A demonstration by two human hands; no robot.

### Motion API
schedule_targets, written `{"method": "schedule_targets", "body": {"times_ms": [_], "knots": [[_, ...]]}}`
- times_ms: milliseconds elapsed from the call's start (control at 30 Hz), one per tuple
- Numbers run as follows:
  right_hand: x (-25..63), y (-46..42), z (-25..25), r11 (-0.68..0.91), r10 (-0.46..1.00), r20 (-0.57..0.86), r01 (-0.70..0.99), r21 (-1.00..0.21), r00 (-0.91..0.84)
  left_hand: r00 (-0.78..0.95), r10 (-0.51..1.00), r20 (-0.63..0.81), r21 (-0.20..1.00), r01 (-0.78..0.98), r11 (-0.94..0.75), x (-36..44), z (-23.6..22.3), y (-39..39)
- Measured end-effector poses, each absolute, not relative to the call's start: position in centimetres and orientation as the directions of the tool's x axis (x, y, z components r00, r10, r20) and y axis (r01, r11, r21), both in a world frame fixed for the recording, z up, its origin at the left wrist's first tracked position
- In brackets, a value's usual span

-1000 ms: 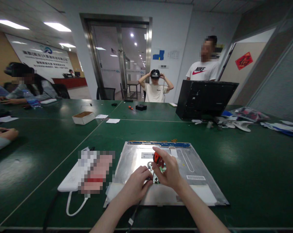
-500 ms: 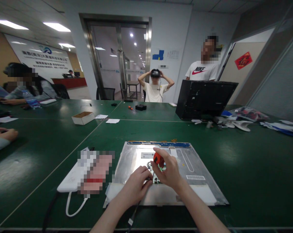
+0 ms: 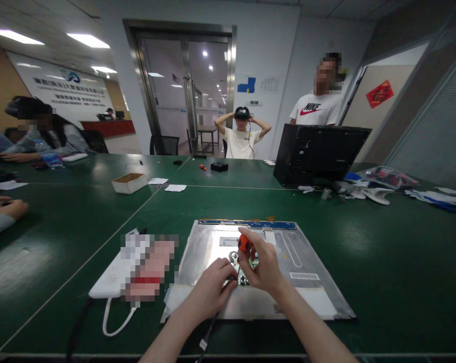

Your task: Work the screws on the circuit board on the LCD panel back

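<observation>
A flat silver display panel [image 3: 197, 257] lies on the table before me, with a blue circuit strip [image 3: 228, 224] along its far edge. My right hand [image 3: 264, 259] grips the orange and black handle of a screwdriver [image 3: 243, 243]. Its thin shaft points down toward a small green circuit board [image 3: 244, 280] in the panel's middle. My left hand [image 3: 216, 283] is closed, fingertips pinched beside the lower end of the shaft; what they hold is hidden. From under my left wrist a black cable [image 3: 210, 330] with a white tag runs toward the table's near edge.
Left of the panel lie a white power strip [image 3: 109, 282] and a blurred pink item [image 3: 152, 272] with a white cord. Farther off are an open box [image 3: 129, 183], a black case [image 3: 219, 167] and a large black monitor [image 3: 322, 154]. Other people are around the table; one person's hand [image 3: 8, 207] rests at left.
The screwdriver handle has tilted and shifted slightly left in my right hand. My left hand stays almost in place, and the panel has not moved.
</observation>
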State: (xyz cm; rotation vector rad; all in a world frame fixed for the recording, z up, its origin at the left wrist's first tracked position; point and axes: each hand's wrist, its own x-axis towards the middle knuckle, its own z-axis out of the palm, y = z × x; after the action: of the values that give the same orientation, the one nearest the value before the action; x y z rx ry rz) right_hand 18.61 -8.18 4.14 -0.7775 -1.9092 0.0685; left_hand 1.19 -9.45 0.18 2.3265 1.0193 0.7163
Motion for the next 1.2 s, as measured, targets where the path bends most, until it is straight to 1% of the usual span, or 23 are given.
{"method": "schedule_targets", "body": {"times_ms": [200,333,500,833,1000,1200], "knots": [[18.44,-7.92,3.83,0.771,0.531,0.821,0.524,-0.363,-0.212,0.58,0.771,0.263,0.63,0.502,-0.592,1.21,0.12,-9.37],[18.53,-8.05,4.01,0.768,0.541,0.808,0.53,-0.361,-0.233,0.582,0.766,0.272,0.628,0.496,-0.6,1.24,0.11,-9.33],[18.75,-8.33,4.28,0.79,0.551,0.788,0.477,-0.385,-0.276,0.58,0.768,0.272,0.626,0.499,-0.599,1.22,0.08,-9.33],[18.53,-8.11,3.99,0.763,0.538,0.812,0.54,-0.355,-0.226,0.579,0.773,0.258,0.63,0.506,-0.589,1.25,0.29,-9.4],[18.51,-8.07,4.0,0.766,0.542,0.81,0.528,-0.366,-0.225,0.577,0.775,0.257,0.632,0.507,-0.587,1.25,0.29,-9.48],[18.53,-8.25,4.1,0.782,0.547,0.795,0.501,-0.371,-0.264,0.581,0.765,0.279,0.625,0.495,-0.604,1.21,-0.17,-9.27]]}}
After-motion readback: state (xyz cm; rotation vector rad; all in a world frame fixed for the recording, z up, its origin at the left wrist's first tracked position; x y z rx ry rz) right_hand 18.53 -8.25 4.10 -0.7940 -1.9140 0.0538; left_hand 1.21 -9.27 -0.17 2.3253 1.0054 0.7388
